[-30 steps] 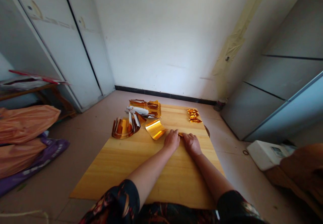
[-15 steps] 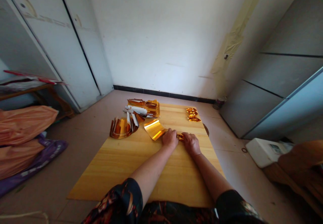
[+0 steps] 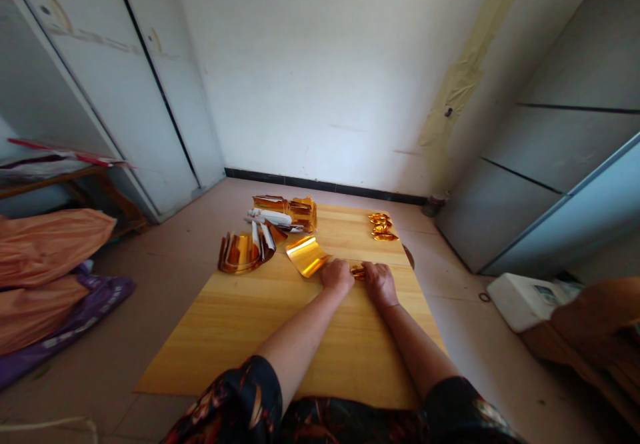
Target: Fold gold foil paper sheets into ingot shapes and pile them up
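Note:
On the wooden board, my left hand and my right hand lie side by side, both pinching a small piece of gold foil that shows between them. Just left of my left hand lies a curled sheet of gold foil. Three folded gold foil pieces sit at the board's far right edge, beyond my right hand.
A fanned bundle of gold foil sheets and a stack of foil packs lie at the board's far left. Orange and purple bags lie on the floor to the left, a white box to the right.
My hands have drawn slightly closer around the small foil piece, which now shows crumpled between them. The camera tipped slightly.

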Available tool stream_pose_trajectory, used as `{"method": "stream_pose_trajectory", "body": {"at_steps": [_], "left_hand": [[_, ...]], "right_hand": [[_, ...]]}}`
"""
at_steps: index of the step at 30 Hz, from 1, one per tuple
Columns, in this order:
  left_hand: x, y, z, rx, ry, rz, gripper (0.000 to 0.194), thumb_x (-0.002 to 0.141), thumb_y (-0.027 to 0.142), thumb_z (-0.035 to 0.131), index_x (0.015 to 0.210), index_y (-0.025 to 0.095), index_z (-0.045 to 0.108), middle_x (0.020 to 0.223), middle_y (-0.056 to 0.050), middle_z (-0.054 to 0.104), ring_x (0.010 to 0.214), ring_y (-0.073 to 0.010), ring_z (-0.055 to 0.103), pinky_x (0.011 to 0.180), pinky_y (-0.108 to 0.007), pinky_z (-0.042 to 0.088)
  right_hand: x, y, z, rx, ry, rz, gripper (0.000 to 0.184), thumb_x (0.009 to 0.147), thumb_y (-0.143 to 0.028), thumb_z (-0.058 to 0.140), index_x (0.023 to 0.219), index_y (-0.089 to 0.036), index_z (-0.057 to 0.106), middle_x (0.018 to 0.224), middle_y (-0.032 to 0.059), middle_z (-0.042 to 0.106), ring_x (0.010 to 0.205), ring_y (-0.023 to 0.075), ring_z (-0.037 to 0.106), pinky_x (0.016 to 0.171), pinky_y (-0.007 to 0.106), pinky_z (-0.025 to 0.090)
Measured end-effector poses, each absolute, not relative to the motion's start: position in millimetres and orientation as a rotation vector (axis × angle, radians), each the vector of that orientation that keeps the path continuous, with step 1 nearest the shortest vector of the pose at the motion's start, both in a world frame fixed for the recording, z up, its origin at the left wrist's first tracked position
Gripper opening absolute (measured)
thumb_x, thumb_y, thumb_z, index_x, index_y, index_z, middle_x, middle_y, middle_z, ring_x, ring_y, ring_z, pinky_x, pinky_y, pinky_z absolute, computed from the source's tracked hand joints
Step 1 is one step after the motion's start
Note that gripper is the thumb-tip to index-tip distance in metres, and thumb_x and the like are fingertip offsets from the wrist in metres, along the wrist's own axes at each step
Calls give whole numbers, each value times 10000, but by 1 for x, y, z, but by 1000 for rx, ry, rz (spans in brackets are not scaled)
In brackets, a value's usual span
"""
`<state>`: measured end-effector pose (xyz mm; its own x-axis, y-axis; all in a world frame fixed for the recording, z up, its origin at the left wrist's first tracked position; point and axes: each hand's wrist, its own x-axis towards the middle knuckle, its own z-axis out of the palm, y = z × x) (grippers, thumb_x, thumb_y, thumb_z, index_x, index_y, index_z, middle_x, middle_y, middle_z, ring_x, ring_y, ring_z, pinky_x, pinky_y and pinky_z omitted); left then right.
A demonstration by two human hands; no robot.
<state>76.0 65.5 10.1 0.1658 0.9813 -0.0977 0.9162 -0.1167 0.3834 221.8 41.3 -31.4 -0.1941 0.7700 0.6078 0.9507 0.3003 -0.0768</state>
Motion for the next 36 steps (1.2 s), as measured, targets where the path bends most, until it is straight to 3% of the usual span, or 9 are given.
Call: {"method": "stream_pose_trajectory", "body": {"at_steps": [5,10,19,23,28,32,36], "left_hand": [[78,63,14,2086,1806,261,298,805,252,482,995,139,683,1007,-154,677,976,-266,621,800,-324,480],[77,61,15,2087,1806,286,289,806,295,496,977,157,684,1005,-138,673,959,-256,619,786,-313,475],[74,54,8,2135,1746,435,240,801,249,498,951,167,666,1021,-123,651,931,-234,601,783,-319,452],[71,58,4,1955,1674,636,208,772,230,547,947,175,643,926,-79,676,881,-200,610,767,-284,452],[71,64,-3,1637,1452,961,425,644,86,647,1059,161,596,1026,-64,665,905,-163,610,800,-245,463],[70,63,-6,1580,1337,971,545,610,56,675,1130,178,564,977,-42,669,796,-141,618,748,-243,478],[63,60,-3,1675,1321,935,591,614,97,703,1175,193,546,978,-39,666,849,-163,618,779,-264,479]], "right_hand": [[220,40,-28,-1548,-2038,-365,183,826,-102,486,869,-169,651,718,49,667,694,157,564,697,242,358],[221,37,-24,-1506,-2021,-217,218,811,-113,481,944,-176,641,872,59,686,816,177,566,760,263,379],[220,41,-20,-1497,-2078,-132,170,849,-209,528,829,-211,697,771,47,642,769,166,532,721,257,378],[213,44,-19,-1429,-2054,-154,191,865,-201,513,855,-205,703,738,49,640,724,164,540,687,255,390],[203,44,-10,-1343,-2002,44,209,882,-205,485,895,-217,694,788,44,672,739,151,595,693,236,445],[202,42,2,-1321,-1965,167,189,855,-185,504,904,-213,685,814,36,677,742,141,626,674,219,466],[202,41,9,-1351,-1995,169,184,818,-151,520,853,-214,689,804,24,684,735,142,633,688,227,476]]}}
